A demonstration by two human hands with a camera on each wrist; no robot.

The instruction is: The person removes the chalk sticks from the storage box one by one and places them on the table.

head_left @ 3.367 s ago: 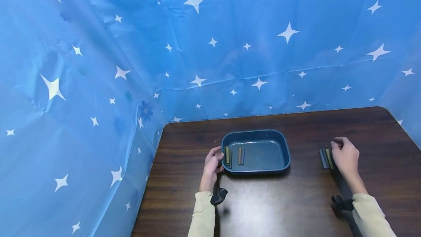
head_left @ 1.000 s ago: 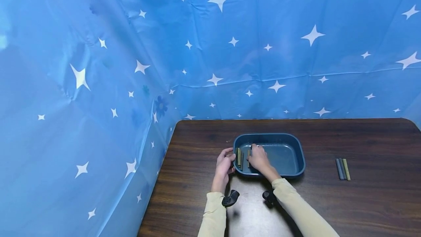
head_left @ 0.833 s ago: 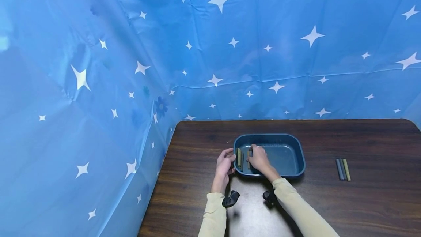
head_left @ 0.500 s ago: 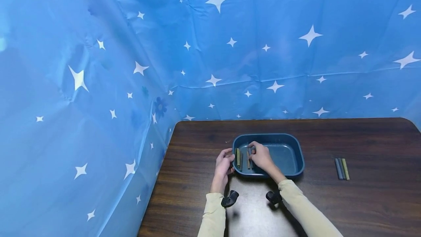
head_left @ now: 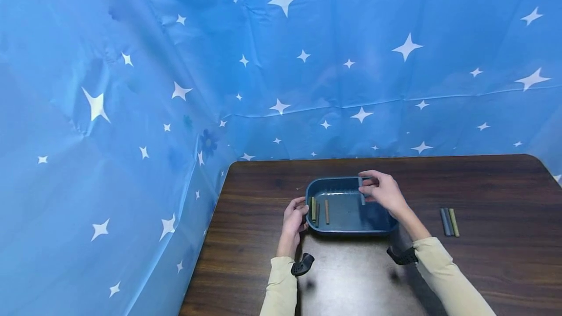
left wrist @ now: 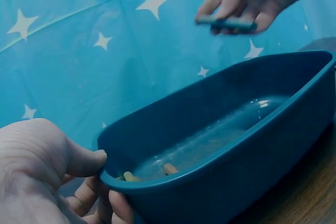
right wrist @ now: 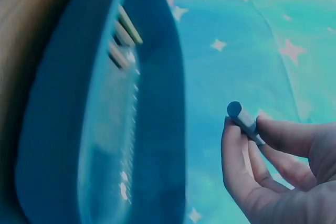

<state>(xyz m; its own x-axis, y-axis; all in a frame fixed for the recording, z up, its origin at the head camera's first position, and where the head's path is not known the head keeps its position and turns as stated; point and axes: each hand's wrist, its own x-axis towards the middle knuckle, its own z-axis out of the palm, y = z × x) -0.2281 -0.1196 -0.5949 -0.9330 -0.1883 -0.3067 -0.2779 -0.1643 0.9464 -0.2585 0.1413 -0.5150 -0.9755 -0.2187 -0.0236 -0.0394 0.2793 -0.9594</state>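
My left hand (head_left: 293, 223) holds the left end of a dark blue rectangular tub (head_left: 347, 232). In the left wrist view its thumb lies at the rim, with fingers against the outer wall. A thin grey-blue chalk stick (head_left: 362, 190) is pinched between the thumb and fingers of my right hand (head_left: 385, 193), raised over the tub's right half. The right wrist view shows this stick's end (right wrist: 234, 109) facing the camera. Inside the tub, a yellow-green stick (head_left: 313, 209) and a dark stick (head_left: 317, 214) lie along the left wall; a brown stick (head_left: 327, 212) lies apart beside them.
On the brown wooden table (head_left: 246, 218), right of the tub, several sticks lie side by side, including a blue-grey one (head_left: 444, 222) and a yellow-green one (head_left: 454, 222). A blue star-patterned curtain (head_left: 307, 87) hangs behind and to the left.
My right hand went from the table sticks at right into the tub, then lifted the grey-blue stick out from beside the brown one and moved right. The left hand stayed on the tub.
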